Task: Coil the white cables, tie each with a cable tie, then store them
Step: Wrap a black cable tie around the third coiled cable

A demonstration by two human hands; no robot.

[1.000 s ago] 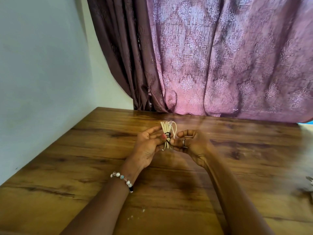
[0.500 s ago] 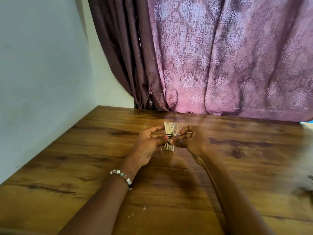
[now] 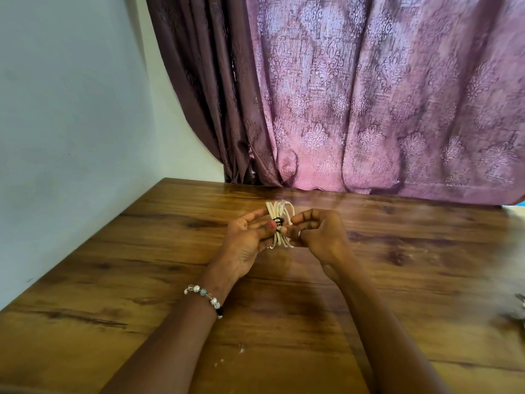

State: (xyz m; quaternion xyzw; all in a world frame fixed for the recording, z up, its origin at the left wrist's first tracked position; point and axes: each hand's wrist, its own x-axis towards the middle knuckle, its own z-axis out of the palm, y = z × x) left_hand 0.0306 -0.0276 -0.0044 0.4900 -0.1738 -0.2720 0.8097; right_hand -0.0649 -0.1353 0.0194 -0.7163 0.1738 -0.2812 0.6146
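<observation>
Both forearms are showing bare, no sleeves coming into view at all. The left hand (image 3: 244, 245) is wearing a beaded bracelet (image 3: 205, 298) at the wrist, mostly pearly white and clear beads with a teal one and a dark one mixed in, and its thumbnail is sporting pink polish. The right hand (image 3: 321, 237) is wearing a silver ring (image 3: 301, 232).

Two hands, the left hand (image 3: 244, 243) and the right hand (image 3: 318, 237), meet on one coiled white cable (image 3: 279, 223) carrying one black cable tie (image 3: 277, 221) right at the grip, with one beaded bracelet (image 3: 204, 298) below it and one ring (image 3: 301, 232) beside it.
</observation>
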